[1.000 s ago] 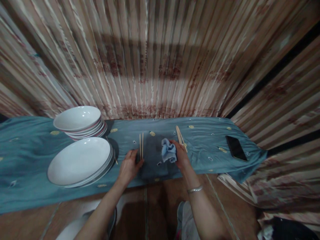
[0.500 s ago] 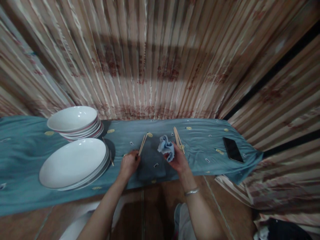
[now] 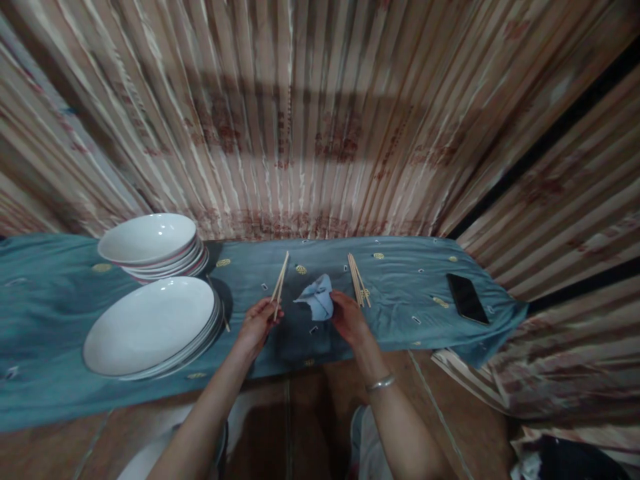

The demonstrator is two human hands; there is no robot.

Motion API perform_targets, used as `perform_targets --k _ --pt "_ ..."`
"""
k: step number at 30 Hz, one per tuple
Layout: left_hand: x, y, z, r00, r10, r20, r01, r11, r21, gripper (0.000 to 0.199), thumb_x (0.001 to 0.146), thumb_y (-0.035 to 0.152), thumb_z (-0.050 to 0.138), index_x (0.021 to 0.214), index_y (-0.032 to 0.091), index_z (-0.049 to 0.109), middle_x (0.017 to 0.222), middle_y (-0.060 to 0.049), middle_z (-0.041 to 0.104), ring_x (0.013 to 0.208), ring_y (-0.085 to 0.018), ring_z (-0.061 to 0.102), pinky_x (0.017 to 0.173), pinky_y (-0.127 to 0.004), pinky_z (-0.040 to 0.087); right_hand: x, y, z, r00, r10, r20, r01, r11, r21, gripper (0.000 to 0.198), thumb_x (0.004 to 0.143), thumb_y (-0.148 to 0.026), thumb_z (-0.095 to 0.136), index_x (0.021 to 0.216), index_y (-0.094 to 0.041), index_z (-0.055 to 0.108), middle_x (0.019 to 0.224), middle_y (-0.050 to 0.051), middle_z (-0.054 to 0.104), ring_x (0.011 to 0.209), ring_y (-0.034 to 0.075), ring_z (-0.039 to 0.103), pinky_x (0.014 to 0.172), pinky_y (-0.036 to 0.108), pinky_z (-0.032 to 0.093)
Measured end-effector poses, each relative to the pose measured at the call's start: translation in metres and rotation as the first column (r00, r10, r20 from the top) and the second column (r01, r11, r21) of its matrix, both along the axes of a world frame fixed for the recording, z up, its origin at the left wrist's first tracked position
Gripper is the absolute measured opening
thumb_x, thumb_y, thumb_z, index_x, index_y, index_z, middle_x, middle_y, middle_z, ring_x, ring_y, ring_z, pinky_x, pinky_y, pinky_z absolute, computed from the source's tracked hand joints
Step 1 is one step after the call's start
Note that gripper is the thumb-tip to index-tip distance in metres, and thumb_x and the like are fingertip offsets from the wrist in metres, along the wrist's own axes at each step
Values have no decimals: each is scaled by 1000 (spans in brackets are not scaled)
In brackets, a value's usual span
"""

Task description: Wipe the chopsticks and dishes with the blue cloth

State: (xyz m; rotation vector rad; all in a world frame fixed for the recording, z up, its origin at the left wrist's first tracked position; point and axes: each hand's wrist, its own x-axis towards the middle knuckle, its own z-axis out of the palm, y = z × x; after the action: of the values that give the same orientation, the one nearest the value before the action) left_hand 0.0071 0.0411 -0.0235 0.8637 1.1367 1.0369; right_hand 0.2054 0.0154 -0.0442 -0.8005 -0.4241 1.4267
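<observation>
My left hand is closed round a pair of chopsticks, whose tips point up and away from me. A light blue cloth hangs from my right hand, pinched between thumb and fingers, with its loose part spread toward the left. The cloth and the held chopsticks are apart. Just beyond my right hand, several more chopsticks lie together on the blue-green tablecloth.
On the left stand a stack of white bowls and, nearer, a stack of white plates. A chopstick lies beside them. A black phone rests at the right. Behind the table hangs a striped curtain.
My left hand has turned, so the chopsticks stand more upright and show more of their length. The cloth, crumpled before, is now opened out and further left.
</observation>
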Motion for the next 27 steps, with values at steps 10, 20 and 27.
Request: perform_targets --k 10,20,27 --pt "3 -14 25 929 -21 369 39 998 -41 25 58 24 80 77 13 69 64 1 62 53 -4 52 49 -15 40 -30 3 11 976 74 -204 -92 993 -80 26 78 -40 64 94 -19 67 82 0 73 74 15 67 68 26 53" --pt "6 -27 36 918 -62 391 63 998 11 26 59 27 80 80 15 70 69 0 64 61 -7 55 60 -19 42 -51 5 2 976 -213 48 219 948 -230 11 70 -23 70 78 -19 64 67 -2 70 60 13 64 57 23 52" --pt "21 -30 12 949 -55 311 66 997 -25 31 54 32 81 78 16 70 70 0 66 60 -7 52 61 -20 41 -63 -4 29 984 76 -158 -73 997 23 43 85 -54 47 101 -19 65 95 3 72 81 17 66 69 28 53"
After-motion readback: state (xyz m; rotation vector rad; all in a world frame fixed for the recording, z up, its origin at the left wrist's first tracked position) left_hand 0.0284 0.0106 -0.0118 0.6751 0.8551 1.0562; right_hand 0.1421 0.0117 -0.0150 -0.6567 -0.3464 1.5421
